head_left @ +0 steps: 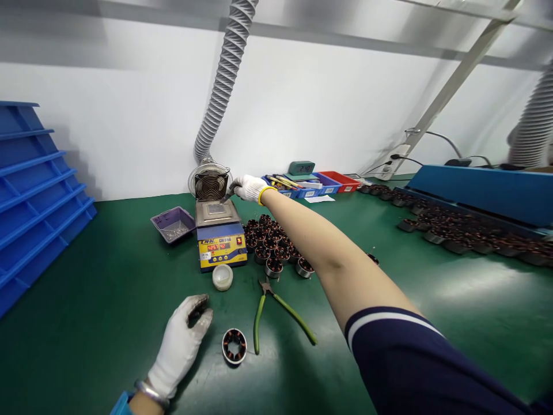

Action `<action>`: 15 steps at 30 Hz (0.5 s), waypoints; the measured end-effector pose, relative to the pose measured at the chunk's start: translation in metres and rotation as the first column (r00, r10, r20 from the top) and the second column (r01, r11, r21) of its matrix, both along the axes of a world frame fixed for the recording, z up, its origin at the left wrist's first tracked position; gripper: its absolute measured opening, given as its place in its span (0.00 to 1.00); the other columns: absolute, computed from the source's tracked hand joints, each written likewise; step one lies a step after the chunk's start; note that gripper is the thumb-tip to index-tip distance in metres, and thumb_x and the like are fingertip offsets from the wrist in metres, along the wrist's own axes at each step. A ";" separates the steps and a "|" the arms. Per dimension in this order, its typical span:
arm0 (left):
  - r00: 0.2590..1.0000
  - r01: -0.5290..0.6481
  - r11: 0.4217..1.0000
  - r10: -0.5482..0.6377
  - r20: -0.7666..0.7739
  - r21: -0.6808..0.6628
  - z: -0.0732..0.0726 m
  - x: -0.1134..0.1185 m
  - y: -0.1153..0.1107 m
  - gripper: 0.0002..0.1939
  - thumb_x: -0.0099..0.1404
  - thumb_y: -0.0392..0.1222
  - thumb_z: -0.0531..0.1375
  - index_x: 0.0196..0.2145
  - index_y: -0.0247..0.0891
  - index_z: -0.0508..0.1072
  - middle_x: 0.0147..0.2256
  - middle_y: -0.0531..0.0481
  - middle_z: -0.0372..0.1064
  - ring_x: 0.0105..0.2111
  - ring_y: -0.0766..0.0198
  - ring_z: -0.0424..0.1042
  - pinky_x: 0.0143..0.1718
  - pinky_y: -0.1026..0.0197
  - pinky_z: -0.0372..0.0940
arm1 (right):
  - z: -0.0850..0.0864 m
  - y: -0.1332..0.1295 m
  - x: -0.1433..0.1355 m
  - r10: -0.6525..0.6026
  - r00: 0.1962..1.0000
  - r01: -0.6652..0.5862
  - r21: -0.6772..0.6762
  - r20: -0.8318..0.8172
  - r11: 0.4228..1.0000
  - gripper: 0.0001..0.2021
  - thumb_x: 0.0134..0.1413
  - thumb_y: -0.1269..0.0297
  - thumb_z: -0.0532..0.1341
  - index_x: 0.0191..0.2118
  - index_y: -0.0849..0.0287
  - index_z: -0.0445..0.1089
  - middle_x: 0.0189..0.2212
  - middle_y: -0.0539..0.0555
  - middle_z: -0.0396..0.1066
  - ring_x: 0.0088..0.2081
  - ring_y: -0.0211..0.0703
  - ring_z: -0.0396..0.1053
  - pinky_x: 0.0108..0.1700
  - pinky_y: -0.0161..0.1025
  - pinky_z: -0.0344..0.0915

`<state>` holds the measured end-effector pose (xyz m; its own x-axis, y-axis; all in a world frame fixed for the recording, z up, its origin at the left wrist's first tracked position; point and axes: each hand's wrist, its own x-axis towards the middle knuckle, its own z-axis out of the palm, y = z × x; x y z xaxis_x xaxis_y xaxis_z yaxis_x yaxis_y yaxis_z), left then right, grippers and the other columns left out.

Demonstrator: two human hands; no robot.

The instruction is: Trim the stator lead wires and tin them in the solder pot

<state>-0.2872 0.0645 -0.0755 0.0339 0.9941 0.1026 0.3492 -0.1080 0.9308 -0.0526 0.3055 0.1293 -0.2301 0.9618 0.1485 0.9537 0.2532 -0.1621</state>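
Green, smooth tabletop (pixel 112 300) is stretching out beneath a plain white wall (pixel 142 115), with dark metal rings wound in copper wire (pixel 271 242) clustering beside a blue-and-yellow heating unit with a steel top (pixel 222 248). One similar round ring with a pale outer rim (pixel 242 347) is lying apart, hole upward, between the white-gloved left hand (pixel 175 351) and green-handled metal pliers (pixel 266 287). The left hand is curving its fingers loosely around nothing, thumb and fingers parted, just beside that ring. The white-gloved right hand (pixel 249 188) is bringing its darkened fingertips together over the steel top's back edge; whether they are pinching something cannot be told. Judging by its build, the ring is offering a stiff, compact, fairly dense body, while its fine windings are looking easier to scrape or snag. Its outer wall is giving the best hold, thumb and finger pressing on opposite sides, since smooth metal may be slipping slightly against the glove fabric.
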 end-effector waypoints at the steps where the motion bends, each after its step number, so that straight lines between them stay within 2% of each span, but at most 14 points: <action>1: 1.000 -0.001 1.000 0.001 0.002 -0.003 0.001 0.000 0.000 0.24 0.60 0.57 0.61 0.45 0.35 0.77 0.49 0.38 0.76 0.50 0.49 0.75 0.58 0.46 0.67 | 0.001 -0.003 0.000 0.001 1.000 -0.001 0.000 0.012 1.000 0.17 0.60 0.66 0.57 0.51 0.55 0.77 0.39 0.54 0.79 0.42 0.43 0.75 0.45 0.33 0.67; 5: 1.000 -0.005 1.000 0.006 0.010 -0.017 0.007 0.002 -0.002 0.24 0.59 0.57 0.61 0.45 0.35 0.77 0.48 0.37 0.76 0.50 0.49 0.75 0.57 0.45 0.67 | 0.006 -0.012 0.001 0.005 0.999 -0.006 0.007 0.034 1.000 0.17 0.60 0.64 0.58 0.52 0.55 0.76 0.37 0.54 0.79 0.41 0.44 0.75 0.45 0.34 0.67; 9: 1.000 -0.006 1.000 0.006 0.007 -0.019 0.012 0.003 -0.002 0.24 0.58 0.56 0.61 0.44 0.35 0.77 0.48 0.37 0.76 0.49 0.48 0.75 0.57 0.45 0.67 | 0.003 -0.011 0.002 -0.014 1.000 0.014 0.037 0.015 0.999 0.17 0.62 0.63 0.55 0.52 0.54 0.76 0.41 0.53 0.79 0.43 0.44 0.75 0.44 0.33 0.67; 15: 1.000 -0.014 1.000 0.014 0.010 -0.011 0.008 0.003 -0.001 0.24 0.59 0.56 0.61 0.44 0.35 0.77 0.47 0.37 0.76 0.49 0.49 0.75 0.57 0.44 0.67 | -0.003 -0.010 0.001 -0.030 0.999 0.030 0.032 0.025 0.999 0.17 0.61 0.64 0.55 0.50 0.54 0.77 0.43 0.55 0.79 0.44 0.45 0.75 0.44 0.34 0.68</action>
